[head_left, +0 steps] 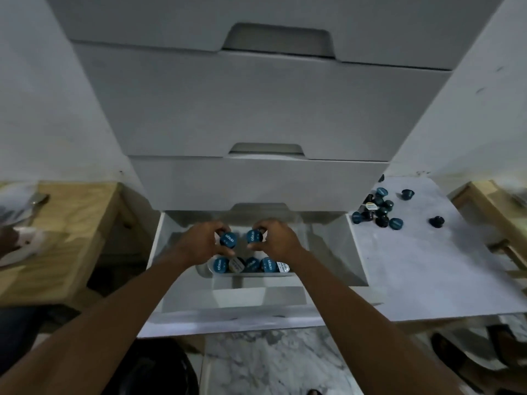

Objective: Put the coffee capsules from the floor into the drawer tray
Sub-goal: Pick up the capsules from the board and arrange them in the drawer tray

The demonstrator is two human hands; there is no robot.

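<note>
At frame centre the left hand (pixel 204 245) pinches one capsule (pixel 228 240) and the right hand (pixel 281 240) pinches a second capsule (pixel 254 236), both over the drawer tray (pixel 202 271). This looks like the placing step. Next, seat both behind the filled row (pixel 246 265), then return to the floor pile (pixel 375 213) at right.

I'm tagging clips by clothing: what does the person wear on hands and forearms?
Nothing visible. The left hand and right hand are gloveless, and both forearms are sleeveless to the frame edge. No watch or bracelet shows.
</note>
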